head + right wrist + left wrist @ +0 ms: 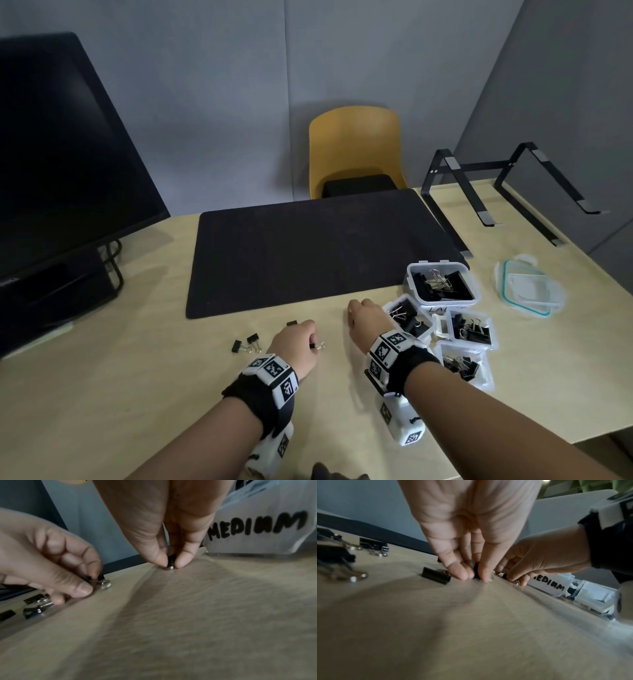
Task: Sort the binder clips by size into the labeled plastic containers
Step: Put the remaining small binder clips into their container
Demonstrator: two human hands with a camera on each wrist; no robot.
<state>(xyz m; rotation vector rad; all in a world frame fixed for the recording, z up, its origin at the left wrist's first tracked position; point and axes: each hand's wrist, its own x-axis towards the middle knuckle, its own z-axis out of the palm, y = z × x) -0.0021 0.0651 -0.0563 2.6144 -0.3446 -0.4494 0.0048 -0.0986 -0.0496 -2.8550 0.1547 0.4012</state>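
My left hand pinches a small black binder clip against the table, its silver handles sticking out to the right. My right hand pinches another small clip on the table, just left of the container labeled MEDIUM. A few loose black clips lie left of my left hand, and one lies right beside its fingertips. The bigger container and two smaller ones hold clips.
A black desk mat lies beyond the hands. A dark monitor stands at the left, a black laptop stand at the back right, and a clear lid right of the containers. A yellow chair sits behind the table.
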